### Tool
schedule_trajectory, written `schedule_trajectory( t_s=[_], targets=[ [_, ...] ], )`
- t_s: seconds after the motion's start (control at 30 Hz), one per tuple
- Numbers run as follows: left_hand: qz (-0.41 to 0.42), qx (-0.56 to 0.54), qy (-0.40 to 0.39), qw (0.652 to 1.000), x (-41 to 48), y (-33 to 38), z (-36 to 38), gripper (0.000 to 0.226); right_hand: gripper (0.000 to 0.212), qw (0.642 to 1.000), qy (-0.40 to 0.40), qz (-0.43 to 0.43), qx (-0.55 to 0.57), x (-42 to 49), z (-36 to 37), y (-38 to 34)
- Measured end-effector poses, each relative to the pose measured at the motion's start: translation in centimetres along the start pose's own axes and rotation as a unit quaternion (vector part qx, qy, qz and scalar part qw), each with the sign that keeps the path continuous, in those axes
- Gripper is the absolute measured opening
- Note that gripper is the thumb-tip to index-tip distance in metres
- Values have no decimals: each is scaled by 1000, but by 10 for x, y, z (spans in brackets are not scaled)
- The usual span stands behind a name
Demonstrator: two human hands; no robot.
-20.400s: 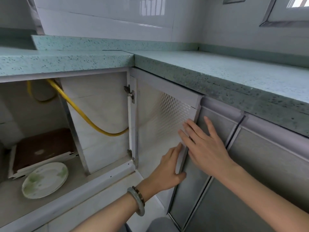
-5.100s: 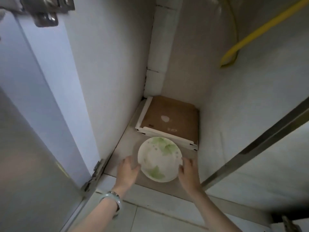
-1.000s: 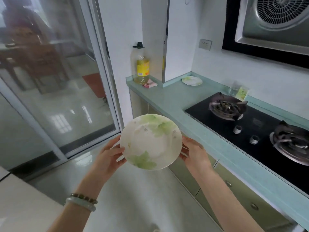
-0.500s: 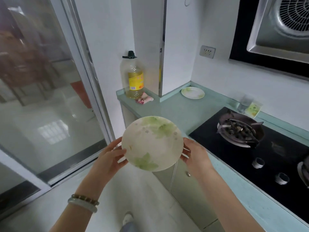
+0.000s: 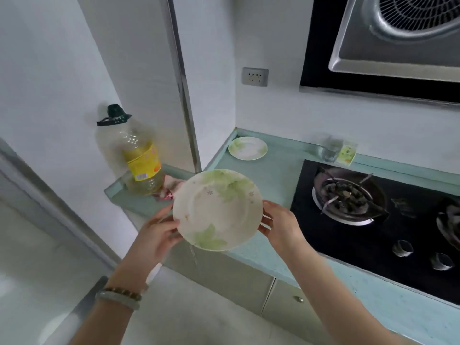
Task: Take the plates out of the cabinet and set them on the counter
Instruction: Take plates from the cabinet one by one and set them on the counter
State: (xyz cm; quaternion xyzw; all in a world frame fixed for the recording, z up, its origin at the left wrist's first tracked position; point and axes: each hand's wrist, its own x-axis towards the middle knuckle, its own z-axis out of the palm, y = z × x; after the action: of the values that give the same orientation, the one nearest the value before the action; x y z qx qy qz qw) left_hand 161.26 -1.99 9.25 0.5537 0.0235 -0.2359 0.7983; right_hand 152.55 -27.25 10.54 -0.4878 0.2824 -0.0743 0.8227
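Both hands, left (image 5: 159,232) and right (image 5: 281,225), gripped plate (image 5: 217,210) by rim, over counter (image 5: 278,170) edge. Next: lower flat, probably near second plate (image 5: 247,148).

The plate (image 5: 217,209) held between the left hand (image 5: 159,236) and the right hand (image 5: 282,226) looks like glazed ceramic, smooth and softly glossy, with pale green leaf print. A second plate (image 5: 248,148) on the counter (image 5: 271,175) has the same glaze. The counter is a matt, speckled, stone-like slab. The hob (image 5: 388,235) is glossy black glass with 2 dull metal burners. The oil bottle (image 5: 135,160) is clear plastic with a paper-looking label. The hood (image 5: 398,38) seems brushed metal, though blur makes that uncertain.
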Motion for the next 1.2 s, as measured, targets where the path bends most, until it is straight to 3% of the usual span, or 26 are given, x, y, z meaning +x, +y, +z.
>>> schedule_trajectory(
  t_s=[0.33,0.9,1.2],
  targets=[
    [-126,56,-27,990,153,-22,21,60,24,983,180,25,15,105,-19,3],
    [-207,121,30,970,347,-52,121,48,33,949,292,57,99,279,-69,-23],
    [-239,125,25,962,398,-92,163,47,28,931,293,150,156,301,-79,2]
  ],
)
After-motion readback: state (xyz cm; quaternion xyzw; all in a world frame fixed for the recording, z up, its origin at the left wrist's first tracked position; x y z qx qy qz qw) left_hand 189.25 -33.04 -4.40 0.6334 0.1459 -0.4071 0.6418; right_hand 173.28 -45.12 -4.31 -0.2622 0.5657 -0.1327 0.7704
